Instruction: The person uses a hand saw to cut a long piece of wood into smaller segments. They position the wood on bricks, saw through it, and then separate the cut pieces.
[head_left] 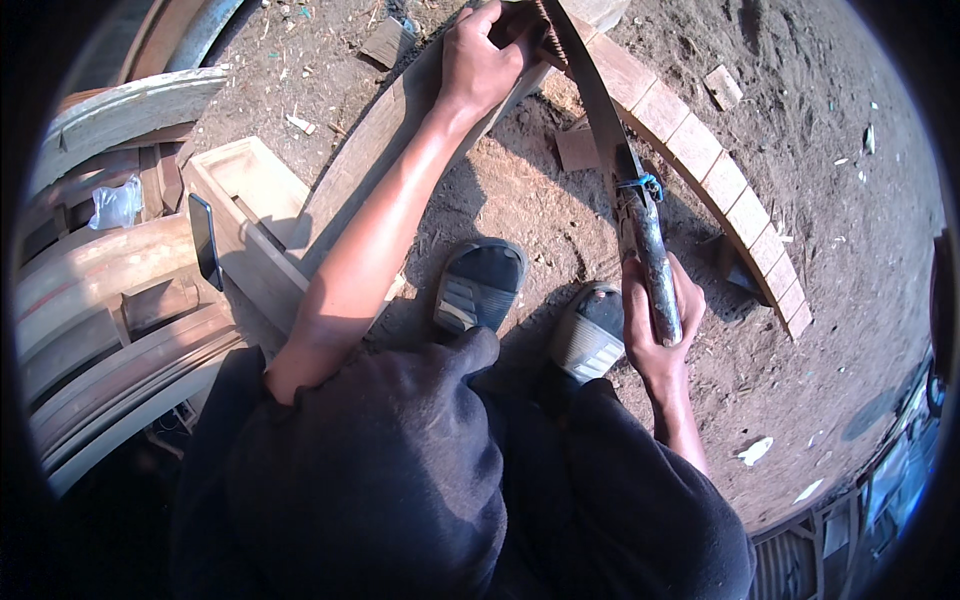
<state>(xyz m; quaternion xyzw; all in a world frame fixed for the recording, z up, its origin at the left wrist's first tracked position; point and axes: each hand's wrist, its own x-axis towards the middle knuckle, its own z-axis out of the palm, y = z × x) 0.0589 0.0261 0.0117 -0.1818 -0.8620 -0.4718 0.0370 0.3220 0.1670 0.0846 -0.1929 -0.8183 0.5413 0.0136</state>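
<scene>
Handsaw (612,140) slants toward the upper edge of the view, its dark blade passing over the near end of an arched wooden piece (715,175) marked with crosswise lines. The right grip (665,315) is wrapped around its handle. Beside the toothed edge, the left grip (485,65) curls above a wooden beam (370,150); whether it clasps anything, one cannot tell.

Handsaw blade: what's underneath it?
Beside the handsaw blade, the curved, segmented wooden strip, a brown wooden block and soil show. Whatever lies directly beneath is covered, including any contact with the strip.
</scene>
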